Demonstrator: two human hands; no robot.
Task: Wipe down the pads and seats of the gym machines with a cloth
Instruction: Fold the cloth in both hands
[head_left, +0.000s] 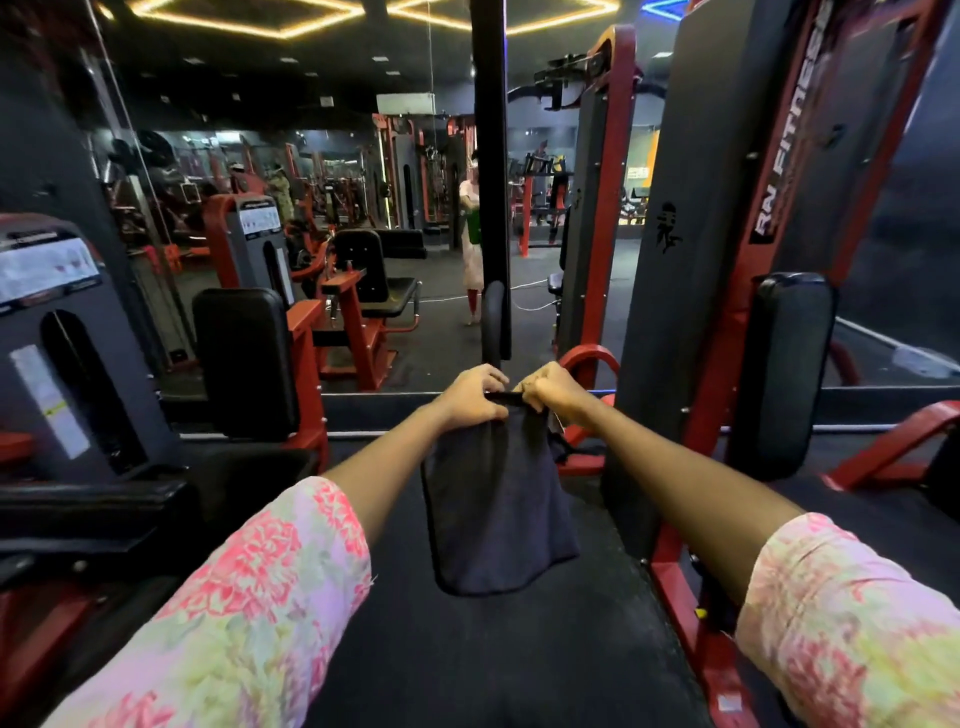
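A dark grey cloth (496, 509) hangs in front of me, held up by its top edge. My left hand (472, 397) grips the left part of that edge and my right hand (553, 389) pinches the right part; the two hands are close together. The cloth's lower end hangs free above the dark floor. A black upright pad (244, 358) on a red frame stands to the left. Another black pad (784, 369) is fixed to the red and black machine on the right.
A tall weight-stack machine (727, 218) with red uprights fills the right side. A grey machine housing (62, 353) stands at the far left. A wall mirror (405, 208) ahead reflects gym machines and a person. A black post (488, 171) rises behind my hands.
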